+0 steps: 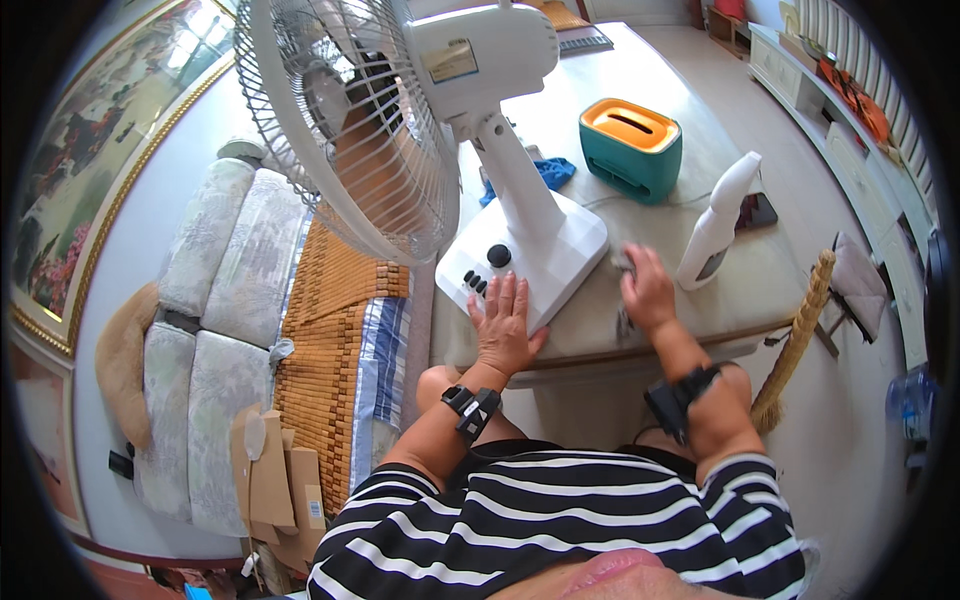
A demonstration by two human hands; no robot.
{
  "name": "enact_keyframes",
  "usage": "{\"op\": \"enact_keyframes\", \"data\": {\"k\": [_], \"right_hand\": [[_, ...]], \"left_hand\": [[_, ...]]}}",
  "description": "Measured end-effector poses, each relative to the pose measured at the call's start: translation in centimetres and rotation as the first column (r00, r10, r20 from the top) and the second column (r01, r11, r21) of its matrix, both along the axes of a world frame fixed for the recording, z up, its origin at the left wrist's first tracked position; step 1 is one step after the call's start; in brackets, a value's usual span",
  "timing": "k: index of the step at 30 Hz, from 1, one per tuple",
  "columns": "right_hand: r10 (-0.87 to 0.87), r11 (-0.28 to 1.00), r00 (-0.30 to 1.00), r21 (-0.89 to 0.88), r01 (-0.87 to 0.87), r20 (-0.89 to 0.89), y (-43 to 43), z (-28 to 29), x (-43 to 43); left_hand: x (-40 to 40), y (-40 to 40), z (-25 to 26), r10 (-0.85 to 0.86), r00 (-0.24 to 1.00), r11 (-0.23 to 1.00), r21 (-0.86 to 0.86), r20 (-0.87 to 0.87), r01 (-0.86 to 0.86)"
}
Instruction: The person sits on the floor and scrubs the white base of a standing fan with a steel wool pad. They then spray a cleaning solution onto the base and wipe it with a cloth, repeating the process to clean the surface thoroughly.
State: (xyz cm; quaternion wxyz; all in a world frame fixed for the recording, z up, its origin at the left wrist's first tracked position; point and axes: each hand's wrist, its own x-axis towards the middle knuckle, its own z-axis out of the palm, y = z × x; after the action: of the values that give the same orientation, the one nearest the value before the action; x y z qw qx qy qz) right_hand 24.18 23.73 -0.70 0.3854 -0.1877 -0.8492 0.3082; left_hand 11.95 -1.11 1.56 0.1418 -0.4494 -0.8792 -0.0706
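Note:
A white table fan [525,172] stands on the table before me, its grille [360,142] facing left. My left hand [504,322] lies palm down on the near edge of the fan's base [574,232], fingers spread, close to the row of black buttons [475,282] and the black knob [499,256]. To the right of the base, my right hand [649,289] is curled just over the tabletop. A small grey thing, perhaps a cloth [623,324], shows at both sides of that hand; blur hides its exact shape.
Beyond my right hand are a white bottle-shaped object [718,225], a dark phone-like slab [756,211] and a green tissue box with an orange lid [630,150]. Blue cloth [553,172] lies behind the fan. A sofa [225,262] is left; a straw-coloured broom-like handle [802,322] leans right.

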Motion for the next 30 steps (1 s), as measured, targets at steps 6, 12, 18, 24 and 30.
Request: {"op": "enact_keyframes", "data": {"k": [6, 12, 18, 24, 30], "right_hand": [[0.015, 0.978, 0.963, -0.204, 0.042, 0.271, 3.8, 2.7, -10.6], [0.272, 0.922, 0.829, -0.379, -0.079, 0.489, 2.8, 4.3, -8.9], [0.219, 0.943, 0.902, -0.317, -0.097, 0.373, -3.7, 3.1, -2.5], [0.405, 0.861, 0.856, -0.448, -0.238, 0.322, -5.1, 3.2, 0.2], [0.413, 0.790, 0.869, -0.582, -0.192, 0.273, -2.7, 1.3, 3.5]], "left_hand": [[-1.3, -1.7, -0.1, -0.085, 0.995, 0.996, 0.004, 0.053, 0.085], [-5.6, -5.3, 1.3, -0.251, 0.961, 0.965, -0.044, 0.117, 0.258], [-9.6, -7.9, 3.4, -0.331, 0.919, 0.915, -0.166, 0.215, 0.368], [-10.9, -7.9, 4.3, -0.351, 0.912, 0.901, -0.187, 0.214, 0.391], [-9.8, -7.7, 3.9, -0.300, 0.940, 0.935, -0.145, 0.161, 0.323]]}}
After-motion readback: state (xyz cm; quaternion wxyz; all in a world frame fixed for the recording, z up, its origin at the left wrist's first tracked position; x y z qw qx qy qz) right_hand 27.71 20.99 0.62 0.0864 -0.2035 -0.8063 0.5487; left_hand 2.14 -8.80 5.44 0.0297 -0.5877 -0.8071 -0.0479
